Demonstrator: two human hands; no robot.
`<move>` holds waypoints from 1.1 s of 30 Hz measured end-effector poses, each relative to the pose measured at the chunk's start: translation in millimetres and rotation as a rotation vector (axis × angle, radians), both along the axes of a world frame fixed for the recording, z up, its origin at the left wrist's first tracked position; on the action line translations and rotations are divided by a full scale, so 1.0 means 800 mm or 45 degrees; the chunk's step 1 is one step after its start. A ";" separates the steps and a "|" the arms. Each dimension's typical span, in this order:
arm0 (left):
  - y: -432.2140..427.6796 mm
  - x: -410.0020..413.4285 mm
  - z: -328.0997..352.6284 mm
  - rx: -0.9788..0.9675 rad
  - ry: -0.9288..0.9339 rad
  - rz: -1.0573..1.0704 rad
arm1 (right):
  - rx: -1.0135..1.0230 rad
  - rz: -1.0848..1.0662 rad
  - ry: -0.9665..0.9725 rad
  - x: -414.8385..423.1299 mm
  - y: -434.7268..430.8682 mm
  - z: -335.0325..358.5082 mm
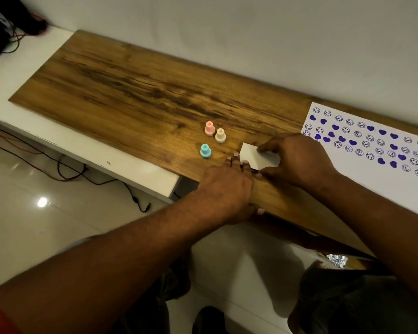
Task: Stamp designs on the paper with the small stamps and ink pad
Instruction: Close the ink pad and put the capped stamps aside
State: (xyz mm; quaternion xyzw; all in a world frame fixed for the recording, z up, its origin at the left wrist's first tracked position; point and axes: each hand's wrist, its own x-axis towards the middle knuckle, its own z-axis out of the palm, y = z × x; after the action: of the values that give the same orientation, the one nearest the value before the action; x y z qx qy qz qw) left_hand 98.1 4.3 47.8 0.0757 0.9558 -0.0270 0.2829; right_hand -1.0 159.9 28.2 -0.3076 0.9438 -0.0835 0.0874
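The wooden table (pixel 130 88) runs across the view from 10 o'clock to 4 o'clock. At 3 o'clock a sheet of paper (pixel 362 189) lies on it, its far part crowded with blue hearts and smiley faces and its near part bare.

Both hands meet close to the table's front edge, just left of the paper. The right hand (pixel 299 160) has its grip pinching the ink pad (pixel 256 156) between thumb and fingers. The ink pad looks like a flat white case, though I cannot tell whether its lid is on or off. The left hand (pixel 229 186) holds nothing; its fingers are straight, with the tips touching the ink pad's 7 o'clock edge.

Three small stamps stand upright at about 10 o'clock from the ink pad, none of them touched: a pink stamp (pixel 209 128), a beige stamp (pixel 220 135) just beside it, and a blue stamp (pixel 205 151) nearer the front edge.

The likely trouble is smearing, because the right forearm crosses the paper's near edge and a careless drag could blur fresh prints. A jerk on the ink pad could also put ink on the fingers, or push the ink pad off the front edge. The blue stamp is near the left hand — a sideways sweep could tip it over.
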 end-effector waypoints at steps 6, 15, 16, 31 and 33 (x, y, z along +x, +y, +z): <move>-0.002 -0.003 0.006 -0.034 0.023 0.041 | -0.078 0.009 0.025 0.002 0.002 -0.005; -0.006 -0.003 0.002 -0.032 0.053 0.087 | -0.329 -0.074 -0.225 -0.015 0.014 -0.023; -0.006 -0.003 0.001 -0.029 0.051 0.091 | -0.345 -0.076 -0.255 -0.017 0.015 -0.024; -0.003 -0.005 -0.001 -0.059 0.003 0.090 | -0.261 -0.033 -0.168 -0.010 0.016 -0.024; -0.002 -0.005 -0.003 -0.055 -0.004 0.092 | -0.220 -0.040 -0.167 -0.008 0.013 -0.022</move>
State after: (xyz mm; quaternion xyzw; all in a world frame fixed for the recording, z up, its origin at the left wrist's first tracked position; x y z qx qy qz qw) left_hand 93.9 2.5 45.1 0.0349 0.9567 -0.0373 0.2867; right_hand -7.5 170.3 10.6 -0.2929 0.9301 -0.1857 0.1209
